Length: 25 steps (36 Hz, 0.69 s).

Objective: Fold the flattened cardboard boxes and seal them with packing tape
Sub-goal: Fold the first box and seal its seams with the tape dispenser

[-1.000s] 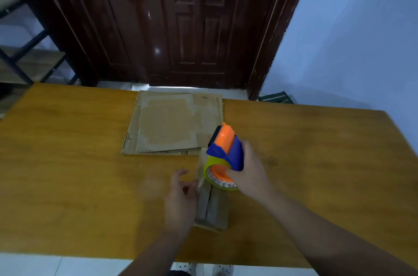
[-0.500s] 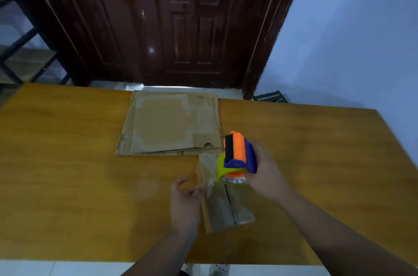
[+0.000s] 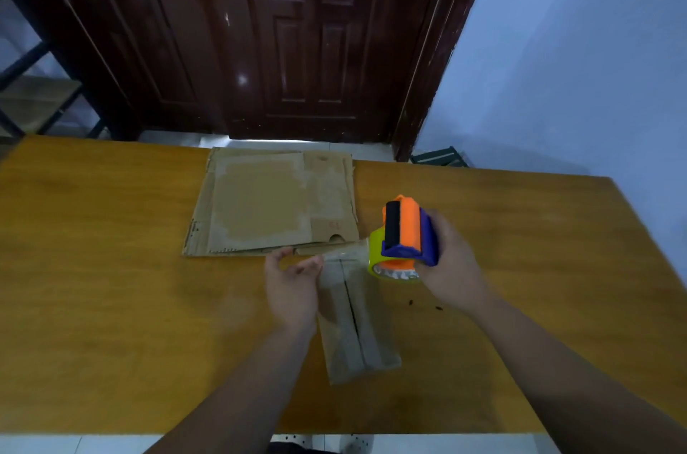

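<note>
Cardboard first: the stack of flattened boxes (image 3: 275, 200) lies on the table (image 3: 111, 267) at eleven o'clock from the working spot, unmoved since half a second ago; I cannot count its layers. The left hand (image 3: 293, 282) has slid up the left side of the one small folded box (image 3: 353, 319), fingers loosely curled at its far corner; whether they pinch anything I cannot tell. That box has swung to point at six o'clock, flaps closed along a centre seam, contents hidden. At one o'clock from it the single tape dispenser (image 3: 407, 234) has lifted rightward, clear tape (image 3: 345, 254) stretched to the box, the right hand (image 3: 453, 267) clenched round it.
</note>
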Motion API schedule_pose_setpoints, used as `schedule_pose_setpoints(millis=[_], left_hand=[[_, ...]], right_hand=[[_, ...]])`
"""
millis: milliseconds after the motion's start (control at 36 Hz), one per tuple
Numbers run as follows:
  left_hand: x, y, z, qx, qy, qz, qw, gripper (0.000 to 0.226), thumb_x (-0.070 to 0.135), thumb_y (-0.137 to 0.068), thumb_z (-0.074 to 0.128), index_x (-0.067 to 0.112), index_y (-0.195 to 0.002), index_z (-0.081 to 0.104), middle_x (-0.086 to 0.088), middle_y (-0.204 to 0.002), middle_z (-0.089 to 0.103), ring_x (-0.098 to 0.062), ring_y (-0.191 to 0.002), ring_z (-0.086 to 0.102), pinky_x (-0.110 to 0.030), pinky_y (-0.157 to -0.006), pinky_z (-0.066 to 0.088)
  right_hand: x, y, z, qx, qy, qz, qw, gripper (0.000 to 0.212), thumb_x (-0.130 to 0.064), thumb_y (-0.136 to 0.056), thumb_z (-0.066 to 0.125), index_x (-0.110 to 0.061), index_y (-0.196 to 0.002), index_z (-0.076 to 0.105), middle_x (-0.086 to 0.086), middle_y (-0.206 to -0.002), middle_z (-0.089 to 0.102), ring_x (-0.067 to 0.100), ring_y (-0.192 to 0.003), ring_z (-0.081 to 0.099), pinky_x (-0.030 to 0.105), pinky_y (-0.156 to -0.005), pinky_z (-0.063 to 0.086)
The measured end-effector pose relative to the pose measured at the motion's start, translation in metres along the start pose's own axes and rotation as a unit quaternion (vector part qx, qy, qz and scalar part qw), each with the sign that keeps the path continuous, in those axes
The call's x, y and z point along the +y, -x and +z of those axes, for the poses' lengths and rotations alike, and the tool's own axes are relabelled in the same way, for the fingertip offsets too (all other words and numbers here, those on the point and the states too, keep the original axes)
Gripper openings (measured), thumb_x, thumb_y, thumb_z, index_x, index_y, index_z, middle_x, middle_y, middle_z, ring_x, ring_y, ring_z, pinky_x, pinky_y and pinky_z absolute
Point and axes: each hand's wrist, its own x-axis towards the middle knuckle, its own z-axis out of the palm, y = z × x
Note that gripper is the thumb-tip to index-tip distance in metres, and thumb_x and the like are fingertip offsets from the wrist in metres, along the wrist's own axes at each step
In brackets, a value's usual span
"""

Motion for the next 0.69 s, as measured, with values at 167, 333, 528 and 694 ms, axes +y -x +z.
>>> schedule_pose_setpoints(millis=[167,333,528,694], left_hand=[[-0.003,-0.017,0.006,-0.026,-0.114,0.03,0.993,0.042,0.012,-0.085,0.07,0.024,-0.117,0.046,0.005,-0.076,0.069,-0.011,-0.077,0.065,-0.025,-0.067,0.044],[-0.017,-0.024,0.005,-0.032,-0.102,0.009,0.994,0.038,0.008,-0.087,0.066,0.023,-0.116,0.044,0.0,-0.076,0.068,-0.021,-0.085,0.066,-0.031,-0.079,0.046],[-0.008,-0.033,0.006,-0.036,-0.077,0.04,0.996,0.036,0.008,-0.088,0.066,0.026,-0.11,0.044,0.002,-0.077,0.069,-0.02,-0.086,0.067,-0.029,-0.078,0.048],[0.003,-0.046,-0.001,-0.03,-0.066,0.042,0.997,0.036,0.008,-0.087,0.066,0.024,-0.112,0.045,0.005,-0.078,0.071,-0.019,-0.088,0.068,-0.038,-0.09,0.05]], right_hand=[[0.0,-0.016,-0.001,-0.004,0.077,-0.009,0.997,0.054,-0.004,-0.079,0.067,-0.031,-0.117,0.04,-0.003,-0.104,0.049,0.003,-0.084,0.048,0.017,-0.062,0.034],[0.006,-0.022,0.01,-0.011,0.103,0.008,0.995,0.054,-0.005,-0.076,0.072,-0.027,-0.117,0.044,-0.001,-0.103,0.051,0.011,-0.082,0.051,0.023,-0.061,0.04],[0.001,-0.024,0.01,0.007,0.09,0.014,0.996,0.055,-0.007,-0.076,0.072,-0.027,-0.118,0.042,-0.003,-0.102,0.05,0.009,-0.081,0.05,0.02,-0.062,0.043],[-0.01,-0.031,0.018,0.013,0.06,0.019,0.998,0.059,-0.01,-0.074,0.073,-0.032,-0.118,0.041,-0.01,-0.098,0.047,0.006,-0.081,0.05,0.023,-0.063,0.044]])
